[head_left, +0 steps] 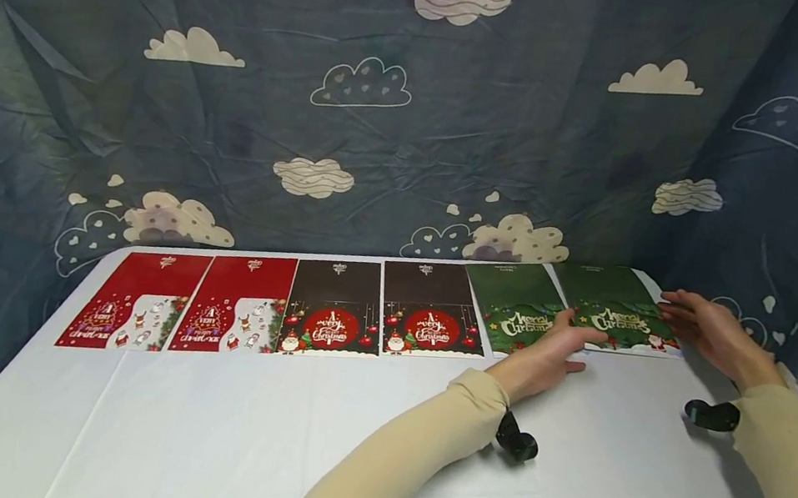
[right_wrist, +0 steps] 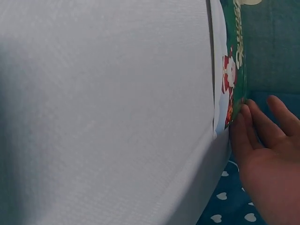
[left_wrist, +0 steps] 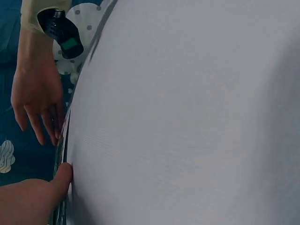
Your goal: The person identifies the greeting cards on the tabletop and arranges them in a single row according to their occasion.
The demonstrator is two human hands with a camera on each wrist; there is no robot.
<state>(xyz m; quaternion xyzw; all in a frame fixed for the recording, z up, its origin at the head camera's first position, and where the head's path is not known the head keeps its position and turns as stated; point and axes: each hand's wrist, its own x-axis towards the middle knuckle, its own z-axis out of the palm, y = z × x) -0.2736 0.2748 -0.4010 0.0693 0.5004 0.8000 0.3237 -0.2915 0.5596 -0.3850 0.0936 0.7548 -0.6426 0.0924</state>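
Two green Christmas cards lie flat, unfolded, at the right end of a row on the table. My left hand (head_left: 544, 356) reaches over the lower part of the inner green card (head_left: 511, 285), its fingertips at the left edge of the outermost green card (head_left: 595, 283). At that card's right edge, my right hand (head_left: 717, 331) rests with fingers extended. The right wrist view shows the fingers (right_wrist: 239, 133) against the card's edge, beside a printed Santa. In the left wrist view, the left thumb (left_wrist: 63, 176) lies at the card's near edge. Neither hand visibly pinches anything.
Left of the green cards lie two black cards, the right one (head_left: 425, 278) and the left one (head_left: 330, 278), then two red cards (head_left: 252, 272). They lie along the far edge of the white tablecloth (head_left: 207, 442). A cloud-print curtain (head_left: 257, 121) hangs behind.
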